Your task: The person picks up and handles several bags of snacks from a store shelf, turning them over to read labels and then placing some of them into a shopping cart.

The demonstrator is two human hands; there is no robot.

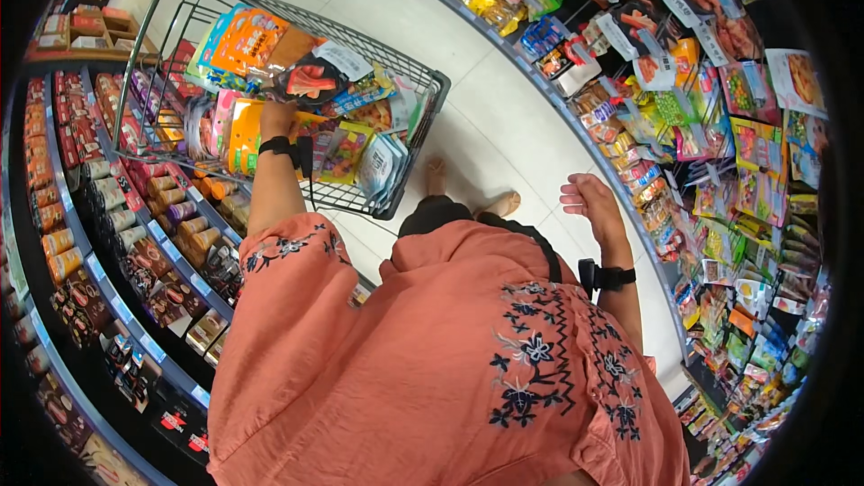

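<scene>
My left hand (278,120) reaches down into a dark wire shopping cart (439,91). Its fingers are largely hidden among the packets. Just beyond them lies a black snack packet (312,82) with a picture of red meat; whether I grip it cannot be made out. An orange snack bag (250,37) rests farther back in the cart, and a yellow-orange packet (244,135) is beside my wrist. Nearer the cart's close end is a purple-and-yellow candy bag (347,148). My right hand (594,206) hangs in the air over the aisle, empty, fingers apart, near the snack shelves.
Shelves of jars and boxes (145,250) line the left side, close to the cart. Racks of hanging snack bags (702,115) curve along the right. Pale floor tiles (466,47) run between them. My feet (499,206) stand by the cart's near corner.
</scene>
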